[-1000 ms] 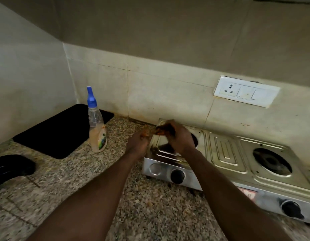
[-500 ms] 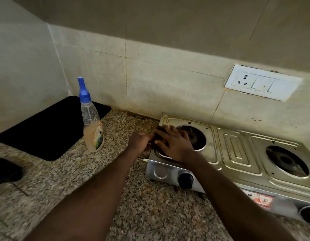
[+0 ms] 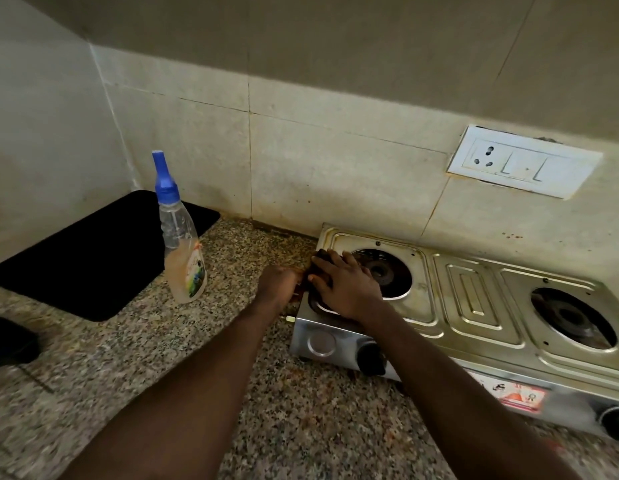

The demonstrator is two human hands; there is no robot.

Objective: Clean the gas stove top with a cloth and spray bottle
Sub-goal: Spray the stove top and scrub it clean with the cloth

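Head view, change: down from a lifted, two-handed hold over the left burner (image 3: 387,271) a second ago to flat contact on the stove (image 3: 474,296) now.
Right hand (image 3: 342,289): palm down, fingers straight and spread, pressing the cloth (image 3: 321,253) onto the front-left corner of the stove top, just beside the burner opening.
Left hand (image 3: 278,285): at the stove's left edge, just beside the right hand, fingers curled under; gripping cloth or rim, cannot tell.
Cloth: dark, mostly hidden under the right hand, only an edge showing past the fingertips.
Meaning for the task: probably wiping begun at the left corner; middle panel and right burner (image 3: 575,317) not yet reached, so early in the job.
Spray bottle (image 3: 181,251): upright on the desk (image 3: 301,427), left of the stove, well apart from both hands, untouched, same spot as before.
Around: black mat (image 3: 93,258) in the corner behind the bottle; dark object (image 3: 10,344) at the left edge, cut off; socket plate (image 3: 523,162) on the wall above the stove.
In the way: open burner well and raised ribs likely to snag the cloth; knob (image 3: 370,358) on the front just below the wiping hand, easy to knock.
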